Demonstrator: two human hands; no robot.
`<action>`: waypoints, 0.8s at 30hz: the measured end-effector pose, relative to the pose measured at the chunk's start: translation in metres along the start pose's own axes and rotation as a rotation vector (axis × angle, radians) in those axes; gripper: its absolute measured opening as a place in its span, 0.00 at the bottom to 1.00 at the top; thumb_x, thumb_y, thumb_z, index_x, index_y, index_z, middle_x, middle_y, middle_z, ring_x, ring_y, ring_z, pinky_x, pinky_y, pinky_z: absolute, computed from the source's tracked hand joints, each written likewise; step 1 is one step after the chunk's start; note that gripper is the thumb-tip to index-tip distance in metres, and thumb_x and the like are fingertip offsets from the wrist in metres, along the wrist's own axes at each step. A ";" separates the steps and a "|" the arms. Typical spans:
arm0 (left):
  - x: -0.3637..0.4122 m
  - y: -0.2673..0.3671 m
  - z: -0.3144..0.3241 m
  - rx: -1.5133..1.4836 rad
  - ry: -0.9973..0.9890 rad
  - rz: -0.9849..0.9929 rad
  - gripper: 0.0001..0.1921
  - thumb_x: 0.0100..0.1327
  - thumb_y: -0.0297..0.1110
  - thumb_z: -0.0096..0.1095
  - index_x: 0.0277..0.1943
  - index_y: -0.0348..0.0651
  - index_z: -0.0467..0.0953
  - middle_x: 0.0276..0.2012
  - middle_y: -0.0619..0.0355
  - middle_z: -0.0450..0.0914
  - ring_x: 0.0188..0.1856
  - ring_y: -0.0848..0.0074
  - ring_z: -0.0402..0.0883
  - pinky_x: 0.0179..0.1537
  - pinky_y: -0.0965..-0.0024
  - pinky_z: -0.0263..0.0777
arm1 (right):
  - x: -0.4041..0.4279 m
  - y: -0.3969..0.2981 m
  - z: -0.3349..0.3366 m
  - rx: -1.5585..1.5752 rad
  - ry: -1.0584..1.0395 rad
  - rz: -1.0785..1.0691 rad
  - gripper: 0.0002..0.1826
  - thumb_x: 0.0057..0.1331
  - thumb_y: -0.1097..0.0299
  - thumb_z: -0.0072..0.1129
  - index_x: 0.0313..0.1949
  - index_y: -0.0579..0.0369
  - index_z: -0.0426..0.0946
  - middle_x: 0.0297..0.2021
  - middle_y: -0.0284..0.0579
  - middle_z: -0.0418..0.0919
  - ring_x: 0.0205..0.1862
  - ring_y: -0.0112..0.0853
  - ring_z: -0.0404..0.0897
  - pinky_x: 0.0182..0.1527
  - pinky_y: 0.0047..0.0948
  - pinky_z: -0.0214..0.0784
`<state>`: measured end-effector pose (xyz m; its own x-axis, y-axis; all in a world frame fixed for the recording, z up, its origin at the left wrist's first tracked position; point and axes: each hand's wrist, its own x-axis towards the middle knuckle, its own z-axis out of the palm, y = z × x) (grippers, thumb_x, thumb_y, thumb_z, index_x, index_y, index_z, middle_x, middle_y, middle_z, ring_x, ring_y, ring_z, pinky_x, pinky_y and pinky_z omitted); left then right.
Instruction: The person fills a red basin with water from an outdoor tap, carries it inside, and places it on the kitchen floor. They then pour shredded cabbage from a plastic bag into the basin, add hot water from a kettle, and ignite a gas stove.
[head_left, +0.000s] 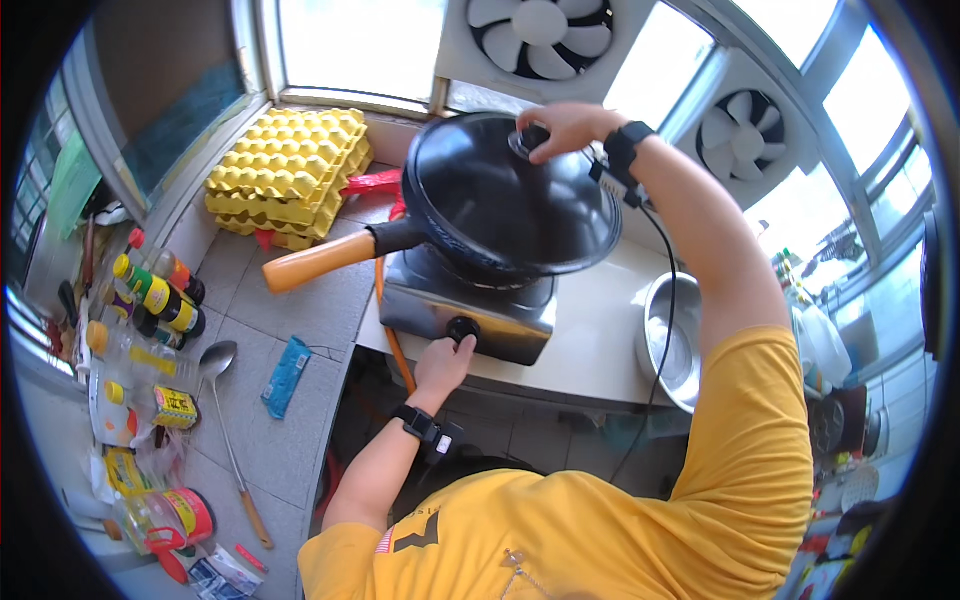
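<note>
A black wok (450, 251) with a wooden handle (319, 261) sits on a single-burner gas stove (472, 319), its handle pointing left. A dark domed lid (487, 195) covers the wok. The fingers of my right hand (566, 129) are closed around the lid's black knob (534, 136). Lower down, my left hand (444, 365) grips the round black control knob (463, 328) on the stove's front. Whether a flame burns under the wok cannot be seen. Both wrists wear black bands with small devices.
Yellow egg trays (289, 165) are stacked at the back left. Sauce bottles (161, 292), a metal ladle (225, 397) and a blue packet (286, 377) lie on the left counter. A metal basin (671, 341) stands right of the stove. An orange hose (396, 349) and a black cable (664, 345) hang near my arms.
</note>
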<state>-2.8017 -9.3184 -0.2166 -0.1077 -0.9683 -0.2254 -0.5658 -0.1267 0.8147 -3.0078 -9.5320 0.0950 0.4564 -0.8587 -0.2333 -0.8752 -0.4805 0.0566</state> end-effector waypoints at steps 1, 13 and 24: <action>0.001 0.001 0.001 0.081 0.028 0.043 0.25 0.63 0.54 0.51 0.25 0.39 0.80 0.20 0.52 0.80 0.27 0.64 0.82 0.31 0.62 0.72 | -0.009 0.011 -0.007 -0.014 0.078 -0.061 0.33 0.52 0.49 0.67 0.54 0.48 0.69 0.41 0.50 0.78 0.44 0.42 0.76 0.47 0.36 0.66; -0.006 0.029 -0.029 0.776 0.105 0.476 0.19 0.59 0.48 0.57 0.25 0.41 0.78 0.23 0.49 0.80 0.29 0.57 0.81 0.32 0.56 0.73 | -0.272 0.087 -0.033 -0.035 0.051 0.342 0.28 0.56 0.55 0.68 0.55 0.45 0.70 0.28 0.41 0.74 0.31 0.24 0.72 0.30 0.26 0.64; -0.047 0.042 -0.060 0.822 0.053 0.401 0.16 0.55 0.49 0.61 0.26 0.43 0.79 0.22 0.54 0.79 0.27 0.60 0.80 0.30 0.60 0.72 | -0.384 0.152 0.179 0.227 -0.136 0.630 0.32 0.47 0.54 0.70 0.52 0.48 0.72 0.47 0.53 0.77 0.52 0.47 0.74 0.53 0.39 0.66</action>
<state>-2.7714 -9.2911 -0.1400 -0.3955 -0.9178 0.0341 -0.8999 0.3947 0.1855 -3.3452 -9.2436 0.0198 -0.1624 -0.9252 -0.3429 -0.9860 0.1655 0.0202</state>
